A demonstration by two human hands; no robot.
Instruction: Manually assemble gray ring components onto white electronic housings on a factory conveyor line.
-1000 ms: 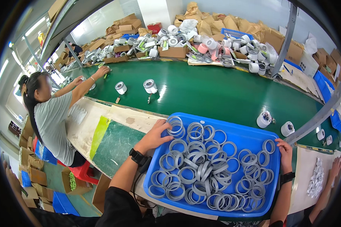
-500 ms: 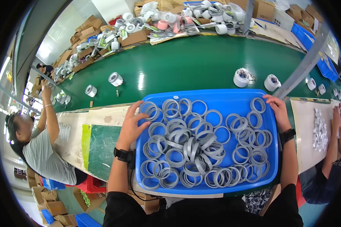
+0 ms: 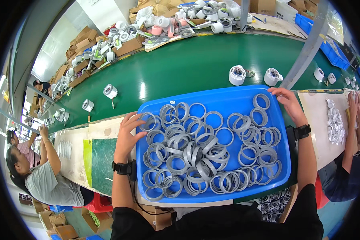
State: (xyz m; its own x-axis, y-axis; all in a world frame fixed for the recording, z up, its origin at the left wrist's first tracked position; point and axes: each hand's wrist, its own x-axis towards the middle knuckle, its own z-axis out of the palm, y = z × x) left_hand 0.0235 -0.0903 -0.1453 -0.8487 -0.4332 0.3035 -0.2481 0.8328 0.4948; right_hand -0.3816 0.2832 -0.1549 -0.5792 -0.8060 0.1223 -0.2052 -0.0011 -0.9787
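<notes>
A blue plastic tray (image 3: 216, 93) sits in front of me on the work table, filled with many loose grey rings (image 3: 192, 154). Some rings lie flat on its floor, while others are heaped in the middle. My left hand (image 3: 128, 134) grips the tray's far left corner, its fingers over the rim beside several rings and its thumb pointing inward. At the far right corner, my right hand (image 3: 290, 105) holds the rim with its fingertips on the edge. No ring is in either hand.
Beyond the tray runs a green conveyor belt (image 3: 172, 60) carrying white cylindrical housings (image 3: 237, 76). A grey metal post (image 3: 304, 48) rises at the right. Co-workers sit on both sides, one in a grey shirt (image 3: 56, 184) at left. Small white parts (image 3: 336, 122) lie on the right-hand table.
The whole view has turned and tilted slightly, so the tray and belt appear shifted left. Both hands keep their hold on the tray's corners. The left co-worker's raised arms have come lower.
</notes>
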